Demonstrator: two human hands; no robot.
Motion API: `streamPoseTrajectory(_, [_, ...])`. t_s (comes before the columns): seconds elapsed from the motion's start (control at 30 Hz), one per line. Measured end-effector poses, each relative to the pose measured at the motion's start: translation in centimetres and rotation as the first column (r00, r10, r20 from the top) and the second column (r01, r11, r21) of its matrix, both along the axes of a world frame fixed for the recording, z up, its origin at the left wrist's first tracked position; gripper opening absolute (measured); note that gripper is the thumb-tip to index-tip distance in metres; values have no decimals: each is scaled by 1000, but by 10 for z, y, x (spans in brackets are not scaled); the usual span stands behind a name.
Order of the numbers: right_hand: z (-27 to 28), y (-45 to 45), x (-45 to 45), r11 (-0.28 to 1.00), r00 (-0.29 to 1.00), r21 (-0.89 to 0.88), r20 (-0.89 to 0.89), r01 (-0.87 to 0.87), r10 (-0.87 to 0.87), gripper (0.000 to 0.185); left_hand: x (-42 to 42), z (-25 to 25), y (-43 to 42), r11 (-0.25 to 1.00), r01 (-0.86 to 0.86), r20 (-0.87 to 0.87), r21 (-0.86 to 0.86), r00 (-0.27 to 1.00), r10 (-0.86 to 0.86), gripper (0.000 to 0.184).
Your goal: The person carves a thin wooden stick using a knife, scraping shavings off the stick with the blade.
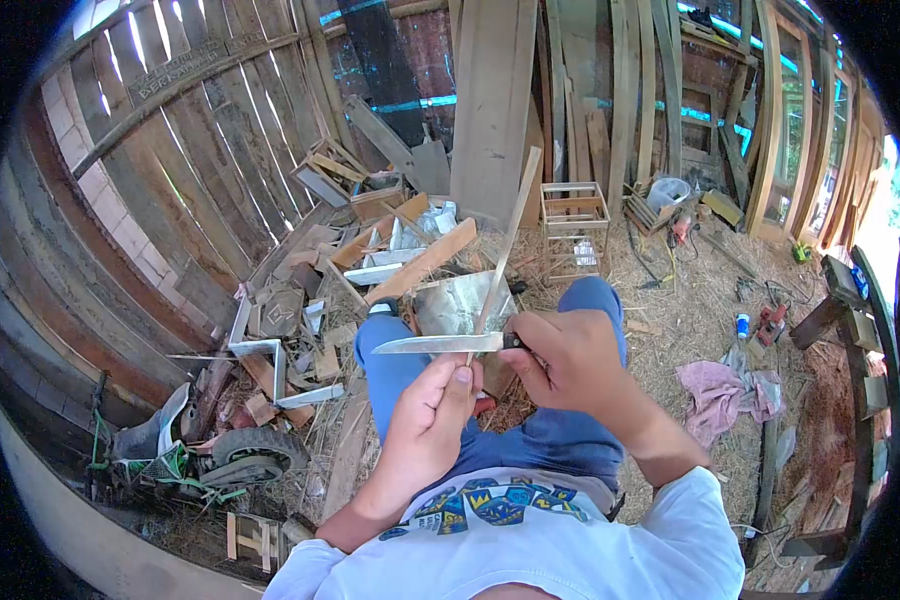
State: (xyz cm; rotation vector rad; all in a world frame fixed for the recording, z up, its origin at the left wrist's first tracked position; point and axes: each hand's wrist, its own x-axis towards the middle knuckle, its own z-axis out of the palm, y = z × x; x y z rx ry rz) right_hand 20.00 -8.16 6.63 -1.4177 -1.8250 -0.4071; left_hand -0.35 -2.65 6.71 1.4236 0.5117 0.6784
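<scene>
A long, thin wooden strip point(510, 230) rises from between my hands and leans slightly to the right. Its lower end is in my left hand point(438, 410), with the thumb and fingers closed round it. My right hand point(560, 360) grips the black handle of a knife point(440, 344). The blade points left and lies across the strip just above my left fingers. Both hands are close together over my lap, between my knees.
Wood offcuts point(280, 310) and white angled pieces point(310, 397) lie to the left, above a small wheeled vehicle point(255, 455). A small wooden frame point(574, 215) stands ahead. At right are a pink cloth point(712, 400), a blue can point(742, 326) and a wooden rack point(862, 350).
</scene>
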Motion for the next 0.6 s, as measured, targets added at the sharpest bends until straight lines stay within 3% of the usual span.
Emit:
streamPoseTrajectory(0.37, [-3, -2, 4, 998, 997, 58, 73, 23, -27, 33, -10, -3, -1, 987, 8, -107, 159, 994, 9, 26])
streamPoseTrajectory(0.5, [-6, -2, 8, 998, 996, 35, 73, 50, -52, 32, -10, -6, -4, 988, -21, -45, 154, 999, 28, 26])
streamPoseTrajectory(0.57, [-10, 6, 39, 940, 937, 84, -142, 331, -318, 29, -23, -7, -6, 992, 45, -114, 118, 993, -32, 25])
streamPoseTrajectory(0.6, [-12, 10, 70, 919, 904, 34, -199, 392, -379, 27, -29, -11, -8, 992, 50, -112, 115, 993, -37, 25])
